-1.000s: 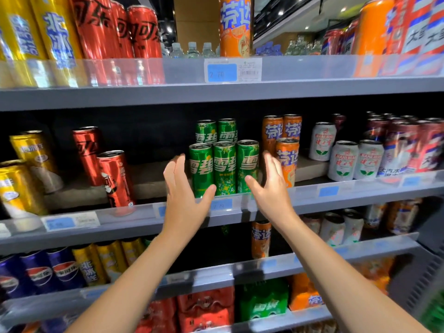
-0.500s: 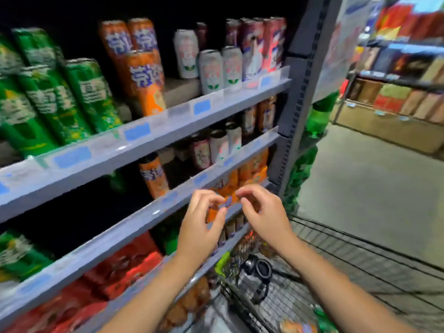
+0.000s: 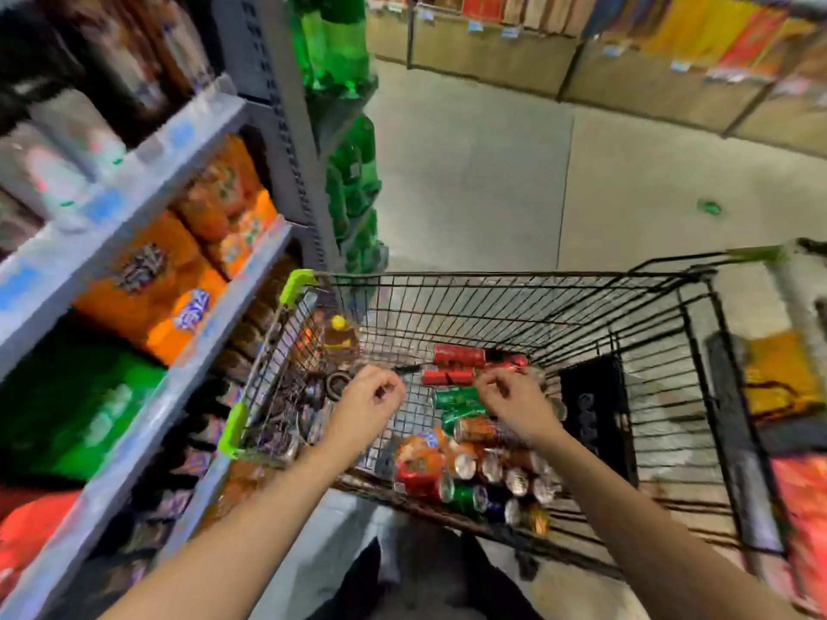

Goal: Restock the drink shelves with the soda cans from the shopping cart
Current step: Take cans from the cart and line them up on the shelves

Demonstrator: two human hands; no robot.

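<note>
Both hands hover over the shopping cart (image 3: 698,306) with nothing in them, the left hand (image 3: 364,402) and right hand (image 3: 514,402) each loosely curled, grip empty. The soda cans (image 3: 474,467) lie jumbled on their sides just below, so a rushed grab could probably send one rolling or slipping. The drink shelves (image 3: 147,190) sit further off to the left.

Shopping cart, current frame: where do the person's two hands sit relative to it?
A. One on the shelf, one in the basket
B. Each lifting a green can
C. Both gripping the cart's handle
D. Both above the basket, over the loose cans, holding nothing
D. The left hand and right hand hang with curled, empty fingers inside the rim of the shopping cart, above the soda cans lying in it.
</note>
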